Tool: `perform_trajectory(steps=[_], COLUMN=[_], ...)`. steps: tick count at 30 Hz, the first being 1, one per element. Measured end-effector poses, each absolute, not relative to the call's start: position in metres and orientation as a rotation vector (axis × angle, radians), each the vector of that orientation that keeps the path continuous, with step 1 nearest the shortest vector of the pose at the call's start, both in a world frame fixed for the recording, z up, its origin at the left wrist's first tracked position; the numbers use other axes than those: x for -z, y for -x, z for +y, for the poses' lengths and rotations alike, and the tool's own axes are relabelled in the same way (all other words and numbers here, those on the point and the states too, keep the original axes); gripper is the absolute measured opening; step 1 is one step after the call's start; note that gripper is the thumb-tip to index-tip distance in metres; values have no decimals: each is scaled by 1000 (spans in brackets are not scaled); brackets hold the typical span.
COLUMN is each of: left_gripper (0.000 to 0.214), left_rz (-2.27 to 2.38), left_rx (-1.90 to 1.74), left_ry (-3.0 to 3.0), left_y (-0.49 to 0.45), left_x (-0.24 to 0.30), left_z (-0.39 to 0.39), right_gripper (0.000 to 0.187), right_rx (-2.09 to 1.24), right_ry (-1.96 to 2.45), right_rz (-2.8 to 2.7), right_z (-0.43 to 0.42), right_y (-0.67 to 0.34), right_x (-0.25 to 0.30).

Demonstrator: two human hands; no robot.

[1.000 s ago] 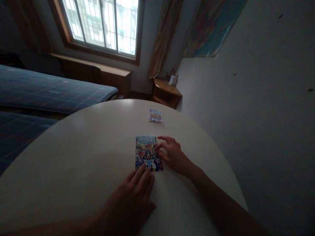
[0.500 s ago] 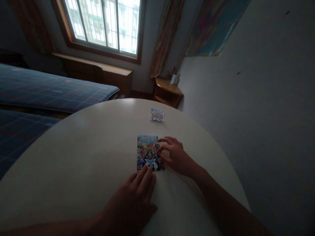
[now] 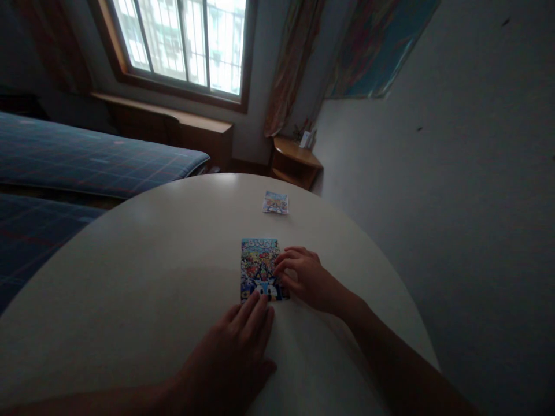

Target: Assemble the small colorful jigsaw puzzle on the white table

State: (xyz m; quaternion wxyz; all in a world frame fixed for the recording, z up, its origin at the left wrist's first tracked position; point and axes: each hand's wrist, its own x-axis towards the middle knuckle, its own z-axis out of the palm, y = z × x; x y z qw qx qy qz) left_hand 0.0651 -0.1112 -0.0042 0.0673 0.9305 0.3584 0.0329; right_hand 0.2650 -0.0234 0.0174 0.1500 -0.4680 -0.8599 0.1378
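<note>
A small booklet or sheet, crowded with bright cartoon figures under a large white title, lies flat on the round table. My left hand rests flat, its outstretched fingertips pressing on the lower edge of the booklet. At the right edge, my right hand reaches over with bent fingers touching the printed surface. Its thumb sits lower, apart from the fingertips, and nothing shows gripped between them. Further back on the table lies a small printed packet, apart from both hands.
The table's curved edge runs close to the white wall on the right. Beyond it stand a low wooden corner shelf and a plaid mattress. A barred window lights the room from the back.
The fingers of my right hand have come down and slightly left over the right side of the booklet, drawing closer together. My left hand and the packet stay put.
</note>
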Motion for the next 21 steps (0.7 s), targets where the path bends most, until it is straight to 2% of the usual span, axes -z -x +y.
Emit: perform_trajectory(steps=[8,21], left_gripper=[56,58], left_rz=[1081,1097], left_rx=[-140,-84], left_ry=[-2801,-2826], left_y=[-65,-67], left_x=[6,5], left_z=[-112,-112], right_gripper=[13,17], right_rx=[-402,-235], right_ry=[1368,1513], right_rz=[-2487,-2580], right_z=[-26,-32], right_y=[-262,-248], right_x=[-21,-21])
